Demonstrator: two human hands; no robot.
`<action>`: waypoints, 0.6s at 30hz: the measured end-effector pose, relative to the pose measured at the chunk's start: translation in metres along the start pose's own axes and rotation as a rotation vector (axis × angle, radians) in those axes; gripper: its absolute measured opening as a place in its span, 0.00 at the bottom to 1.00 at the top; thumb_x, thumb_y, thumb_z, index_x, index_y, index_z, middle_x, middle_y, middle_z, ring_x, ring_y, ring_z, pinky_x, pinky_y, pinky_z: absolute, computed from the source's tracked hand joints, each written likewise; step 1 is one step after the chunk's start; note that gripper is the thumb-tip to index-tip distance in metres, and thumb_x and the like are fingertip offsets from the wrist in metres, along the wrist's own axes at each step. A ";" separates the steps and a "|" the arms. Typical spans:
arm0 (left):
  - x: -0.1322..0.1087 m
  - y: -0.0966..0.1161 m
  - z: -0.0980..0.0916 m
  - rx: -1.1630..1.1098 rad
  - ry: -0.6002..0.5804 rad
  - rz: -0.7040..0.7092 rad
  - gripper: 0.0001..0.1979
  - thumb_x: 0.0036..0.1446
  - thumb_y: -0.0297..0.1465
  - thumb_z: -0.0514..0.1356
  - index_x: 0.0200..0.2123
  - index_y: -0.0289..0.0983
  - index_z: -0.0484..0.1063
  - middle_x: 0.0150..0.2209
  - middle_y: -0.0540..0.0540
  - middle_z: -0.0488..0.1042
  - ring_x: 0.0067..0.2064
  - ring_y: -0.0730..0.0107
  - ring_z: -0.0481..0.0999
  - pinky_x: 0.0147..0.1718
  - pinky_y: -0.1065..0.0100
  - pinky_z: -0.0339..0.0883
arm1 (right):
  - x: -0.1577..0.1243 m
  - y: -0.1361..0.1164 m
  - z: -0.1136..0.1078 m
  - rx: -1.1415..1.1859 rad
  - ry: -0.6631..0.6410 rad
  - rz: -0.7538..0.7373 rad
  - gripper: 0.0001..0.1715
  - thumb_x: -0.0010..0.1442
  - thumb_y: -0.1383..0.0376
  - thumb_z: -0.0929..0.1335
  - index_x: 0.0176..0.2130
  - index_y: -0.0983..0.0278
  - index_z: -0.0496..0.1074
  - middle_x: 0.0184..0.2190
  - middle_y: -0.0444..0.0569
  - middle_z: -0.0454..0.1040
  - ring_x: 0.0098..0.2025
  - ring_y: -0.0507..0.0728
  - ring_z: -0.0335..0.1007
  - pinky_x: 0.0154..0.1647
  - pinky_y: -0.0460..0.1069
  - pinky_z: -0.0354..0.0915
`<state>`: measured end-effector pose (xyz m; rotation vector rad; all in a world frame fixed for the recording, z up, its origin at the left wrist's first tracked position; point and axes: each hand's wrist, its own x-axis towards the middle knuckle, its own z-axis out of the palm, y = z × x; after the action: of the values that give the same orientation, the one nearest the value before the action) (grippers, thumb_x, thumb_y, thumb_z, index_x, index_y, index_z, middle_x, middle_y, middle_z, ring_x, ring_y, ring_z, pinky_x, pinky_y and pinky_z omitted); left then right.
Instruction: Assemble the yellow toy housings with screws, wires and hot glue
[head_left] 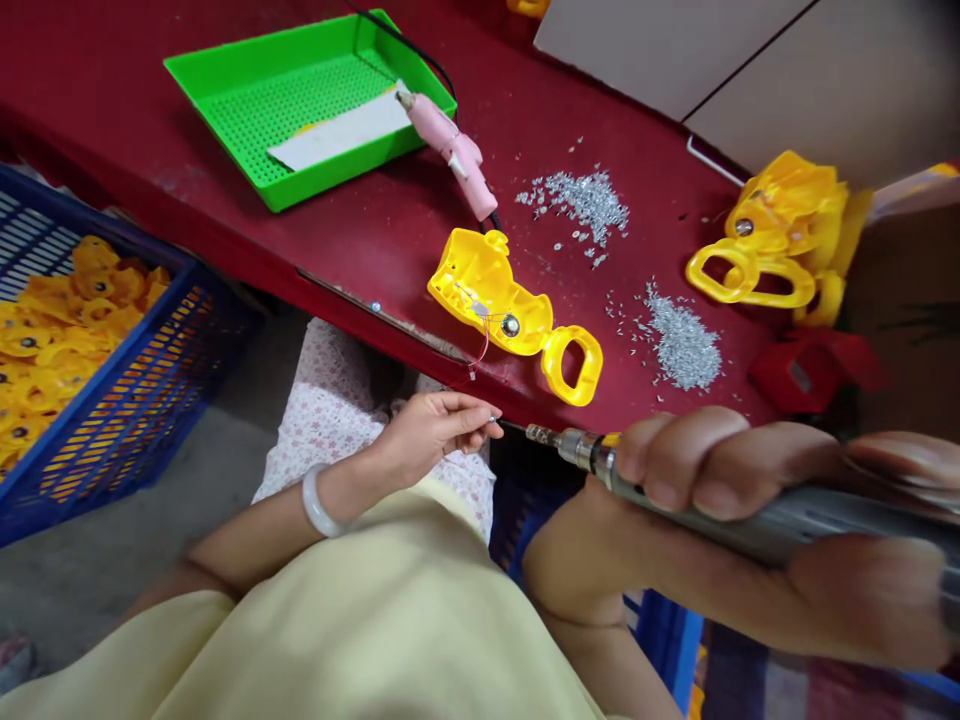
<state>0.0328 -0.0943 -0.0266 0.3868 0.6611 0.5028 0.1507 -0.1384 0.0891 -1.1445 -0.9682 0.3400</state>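
Note:
My right hand [720, 460] is wrapped round a grey electric screwdriver [780, 520], whose bit points left. At the bit's tip, the thumb and forefinger of my left hand [439, 432] pinch a tiny metal screw [493, 418]. The fingers partly hide it. Just beyond the left hand, a yellow plastic shell [491, 290] with a ring-shaped end lies open side up at the table's front edge. Inside it sit a round metal part [511, 325] and thin wires [484, 345]; a small piece on the wires hangs toward the edge.
On the red table [315, 240] are a green tray [217, 130], a pink glue gun [454, 150] leaning on its rim, a washer pile [589, 205] and a screw pile [686, 340]. Stacked yellow shells [795, 220] stand right. A blue crate [150, 380] of yellow parts stands left.

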 end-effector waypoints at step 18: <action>0.003 0.000 0.004 0.075 -0.060 0.014 0.16 0.44 0.38 0.72 0.29 0.33 0.75 0.25 0.50 0.74 0.24 0.81 0.67 0.27 0.74 0.59 | 0.008 0.020 -0.013 0.248 -0.217 -0.072 0.12 0.53 0.66 0.69 0.40 0.63 0.73 0.19 0.38 0.66 0.15 0.49 0.58 0.13 0.47 0.59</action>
<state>0.0373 -0.0928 -0.0253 0.4754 0.6209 0.4792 0.1702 -0.1325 0.0737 -0.8564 -1.1198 0.5187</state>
